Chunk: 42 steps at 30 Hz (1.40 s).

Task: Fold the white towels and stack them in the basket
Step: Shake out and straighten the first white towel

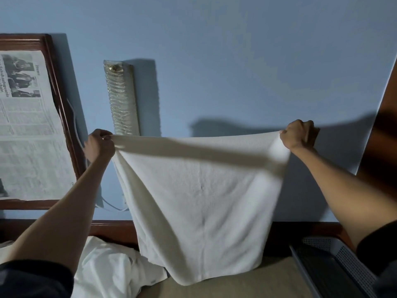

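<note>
Left hand (100, 145) and right hand (298, 134) each grip a top corner of a white towel (199, 201), hanging spread and unfolded. A heap of white towels (111, 274) lies below left; the grey basket (348, 261) at right shows none inside, so folding seems barely begun.

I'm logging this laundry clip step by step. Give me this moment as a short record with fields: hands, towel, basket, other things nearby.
left hand: grips the towel's upper left corner
right hand: grips the upper right corner
towel: white, unfolded, held up and spread between both hands, hanging down
basket: grey, perforated, at lower right; no towel visible in the part shown
other laundry: crumpled white pile at lower left
background: blue wall, wall lamp, framed newspaper
</note>
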Each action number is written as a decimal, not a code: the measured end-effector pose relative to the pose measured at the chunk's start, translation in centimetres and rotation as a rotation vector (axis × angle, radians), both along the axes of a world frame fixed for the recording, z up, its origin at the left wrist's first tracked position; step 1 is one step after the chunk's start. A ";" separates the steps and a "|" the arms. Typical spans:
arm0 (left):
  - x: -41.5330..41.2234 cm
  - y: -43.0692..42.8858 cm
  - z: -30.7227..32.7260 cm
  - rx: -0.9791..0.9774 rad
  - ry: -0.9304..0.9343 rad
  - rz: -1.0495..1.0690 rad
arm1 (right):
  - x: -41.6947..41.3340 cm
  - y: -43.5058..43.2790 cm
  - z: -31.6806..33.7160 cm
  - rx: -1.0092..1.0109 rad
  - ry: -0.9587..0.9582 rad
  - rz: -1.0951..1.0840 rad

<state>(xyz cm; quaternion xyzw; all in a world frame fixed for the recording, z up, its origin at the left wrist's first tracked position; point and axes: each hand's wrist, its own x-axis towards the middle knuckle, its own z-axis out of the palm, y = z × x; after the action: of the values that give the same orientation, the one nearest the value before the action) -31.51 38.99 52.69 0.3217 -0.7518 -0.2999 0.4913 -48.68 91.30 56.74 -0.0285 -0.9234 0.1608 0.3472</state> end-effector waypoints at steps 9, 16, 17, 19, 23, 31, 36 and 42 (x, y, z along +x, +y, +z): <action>-0.9 0.2 -3.8 0.069 -0.060 -0.112 | -0.3 1.9 -4.3 0.061 -0.027 -0.038; -0.7 -0.2 -3.9 0.098 -0.106 -0.142 | -0.6 2.4 -5.2 -0.133 -0.068 0.081; -0.6 -0.3 -3.8 0.119 -0.113 -0.162 | -0.8 2.4 -5.3 -0.156 -0.065 0.100; -0.7 -0.6 -3.8 0.212 -0.102 -0.234 | -1.0 2.4 -5.6 -0.219 -0.070 0.125; -0.4 -0.2 -3.0 0.343 -0.063 -0.343 | -0.9 2.4 -5.3 -0.292 -0.049 0.172; 1.4 0.5 -0.5 0.020 -0.181 -0.194 | 0.5 3.4 -4.1 -0.436 0.061 0.209; 2.9 1.7 -1.1 -0.037 -0.118 -0.112 | 2.1 3.5 -4.1 -0.464 0.034 0.188; 4.9 1.6 -2.5 -0.026 -0.116 -0.080 | 3.6 4.1 -5.5 -0.404 0.033 0.145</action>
<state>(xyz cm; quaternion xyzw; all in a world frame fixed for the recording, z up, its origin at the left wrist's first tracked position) -26.57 40.60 50.22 0.3019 -0.7951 -0.2905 0.4385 -45.12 95.40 51.28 -0.0284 -0.8662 0.3677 0.3372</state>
